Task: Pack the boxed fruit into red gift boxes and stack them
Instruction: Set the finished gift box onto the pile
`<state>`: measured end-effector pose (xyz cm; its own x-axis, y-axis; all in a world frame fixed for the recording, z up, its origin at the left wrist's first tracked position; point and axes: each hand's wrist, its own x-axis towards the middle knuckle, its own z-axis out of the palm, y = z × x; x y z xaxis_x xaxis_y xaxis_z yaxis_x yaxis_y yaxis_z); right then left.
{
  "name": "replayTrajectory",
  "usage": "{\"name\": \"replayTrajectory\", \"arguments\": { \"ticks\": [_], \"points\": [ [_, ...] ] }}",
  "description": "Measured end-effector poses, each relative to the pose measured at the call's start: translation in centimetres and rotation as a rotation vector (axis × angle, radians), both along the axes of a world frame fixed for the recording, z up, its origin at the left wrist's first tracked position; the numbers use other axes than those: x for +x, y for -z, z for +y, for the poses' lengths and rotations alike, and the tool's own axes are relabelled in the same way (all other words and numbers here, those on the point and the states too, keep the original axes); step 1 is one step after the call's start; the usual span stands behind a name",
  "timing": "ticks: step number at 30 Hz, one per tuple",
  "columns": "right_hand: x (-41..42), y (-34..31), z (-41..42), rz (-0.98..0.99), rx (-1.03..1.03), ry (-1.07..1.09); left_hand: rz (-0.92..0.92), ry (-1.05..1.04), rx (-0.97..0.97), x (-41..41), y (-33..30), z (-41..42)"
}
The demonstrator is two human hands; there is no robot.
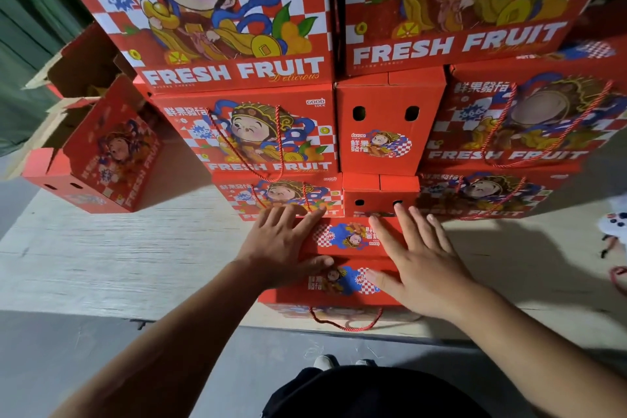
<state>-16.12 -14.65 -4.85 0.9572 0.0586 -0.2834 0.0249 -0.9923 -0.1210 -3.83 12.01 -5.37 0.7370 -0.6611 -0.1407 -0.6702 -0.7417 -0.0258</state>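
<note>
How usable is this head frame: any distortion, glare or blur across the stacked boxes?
Head view: strong wide-angle bowing, so the stacked red printed cardboard gift boxes fan outward. Pale glare washes out the cartoon face on the upper right box. The open red box at left looks soft and dim. Both hands, left hand and right hand, are sharp, casting shadows on the pale platform.

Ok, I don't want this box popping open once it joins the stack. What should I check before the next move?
1. Top flaps closed: ok, both flaps of the box lie flat.
2. Left hand pressing its flap: ok, fingers flat.
3. Right hand pressing its flap: ok, fingers flat.
4. Rope handle free: ok, hangs down the front.
5. Fruit inside: cannot tell.
6. Stack behind is steady: cannot tell.
</note>
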Motion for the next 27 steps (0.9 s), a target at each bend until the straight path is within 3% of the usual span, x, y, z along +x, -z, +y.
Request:
{"name": "replayTrajectory", "arguments": {
  "ticks": [5,8,11,18,22,27],
  "points": [
    [2.0,-2.3,-1.2,0.148,0.030,-0.024,0.139,0.058,0.036,1.4,-1.7,-0.2],
    [2.9,-3.4,-0.8,-0.052,0.117,0.058,0.186,0.049,0.017,2.9,-2.9,-0.3],
    [1.2,-1.9,1.6,-0.150,0.067,0.112,0.131,0.041,0.025,2.4,-2.1,-0.4],
    [0.0,-1.0,2.7,-0.051,0.089,0.186,0.087,0.016,-0.048,0.8,0.1,-0.1],
    [-2.2,-2.3,7.7,-0.294,0.109,0.026,0.153,0.059,-0.047,1.9,-1.1,0.0],
    [-2.5,-0.3,9.8,-0.098,-0.002,0.151,0.221,0.044,-0.088,3.0,-2.0,-0.6]
  ]
}}
